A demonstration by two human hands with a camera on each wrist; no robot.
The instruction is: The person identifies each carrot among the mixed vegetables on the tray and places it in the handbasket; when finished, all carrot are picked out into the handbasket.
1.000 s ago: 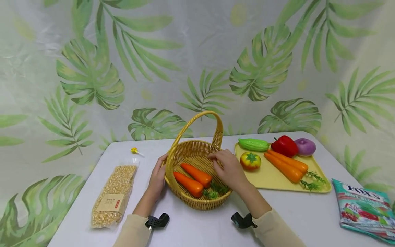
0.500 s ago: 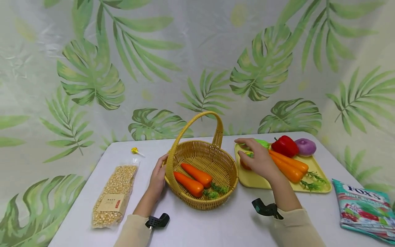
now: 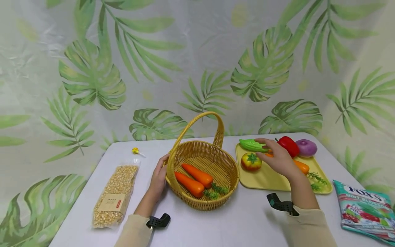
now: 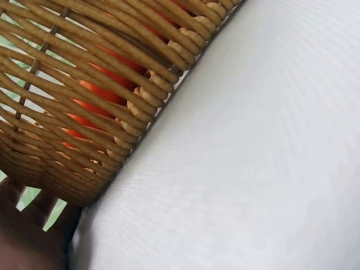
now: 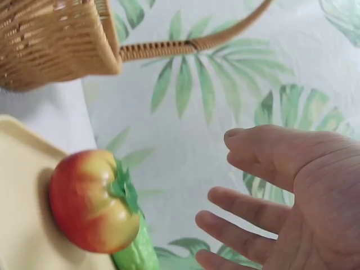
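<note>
A wicker basket (image 3: 202,204) with a tall handle stands mid-table, holding two red-orange carrots (image 3: 197,175). My left hand (image 3: 158,178) holds its left side near the rim; in the left wrist view, part of its fingers is hidden behind the woven wall (image 4: 73,107). My right hand (image 3: 279,159) hovers over a yellow tray (image 3: 265,181) with fingers spread and nothing in them. Under or beside it lie orange carrots (image 3: 302,167), partly hidden by the hand. A red-yellow tomato (image 3: 251,162) and a green bitter melon (image 3: 251,145) lie left of it.
A red bell pepper (image 3: 288,146) and a purple onion-like vegetable (image 3: 306,147) lie at the tray's back right. A bag of corn kernels (image 3: 115,192) and a lollipop (image 3: 135,151) are on the left. A Fox's candy bag (image 3: 364,209) lies at the right.
My right hand has left the basket, passed over the tomato and moved right above the tray's carrots. My left hand and the basket have stayed in place.
</note>
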